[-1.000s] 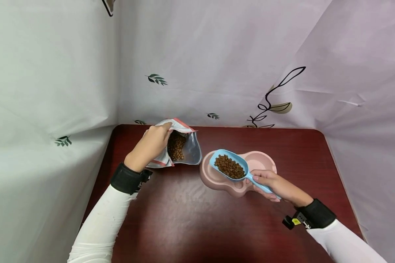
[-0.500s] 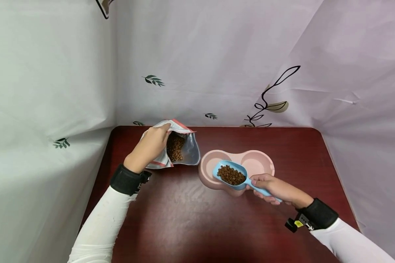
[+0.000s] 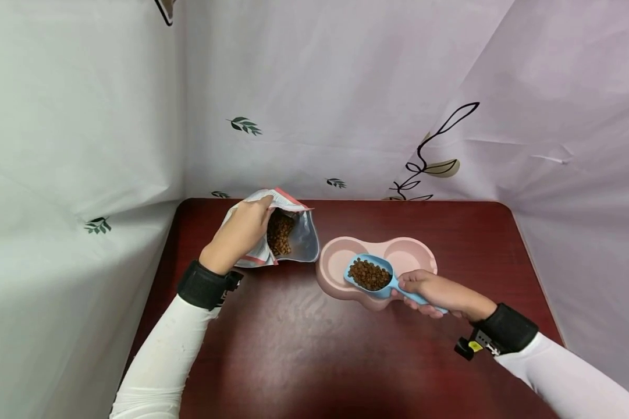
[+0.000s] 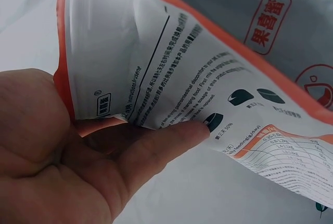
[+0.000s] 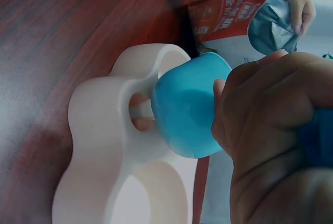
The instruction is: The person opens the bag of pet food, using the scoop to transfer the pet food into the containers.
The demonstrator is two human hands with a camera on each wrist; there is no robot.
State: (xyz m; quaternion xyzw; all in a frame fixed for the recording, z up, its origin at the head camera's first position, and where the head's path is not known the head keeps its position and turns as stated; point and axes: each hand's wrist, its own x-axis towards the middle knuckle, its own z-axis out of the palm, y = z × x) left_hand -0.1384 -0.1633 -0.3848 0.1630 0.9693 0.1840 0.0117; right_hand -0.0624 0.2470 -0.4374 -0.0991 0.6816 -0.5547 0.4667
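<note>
My left hand (image 3: 243, 230) grips the top edge of an open bag of kibble (image 3: 305, 238), thumb and fingers on its printed side (image 4: 171, 73). Brown kibble (image 3: 280, 233) shows inside the bag's mouth. In the right half of the head view, my right hand (image 3: 432, 292) holds a blue scoop (image 3: 391, 289) by its handle. Kibble (image 3: 369, 274) fills the scoop, which sits over the front middle of a pink double pet bowl (image 3: 340, 244). In the right wrist view the scoop's rounded back (image 5: 187, 109) is close over the bowl's rim (image 5: 127, 91).
The bowl and bag stand side by side on a dark red table (image 3: 293, 337). Pale cloth with leaf prints (image 3: 314, 105) hangs behind the table and at both sides. Each wrist wears a black strap (image 3: 508, 329) with a small camera.
My right hand has brought the filled scoop slightly down and toward the front of the bowl, off its left basin's rear. My left hand and the bag have stayed put.
</note>
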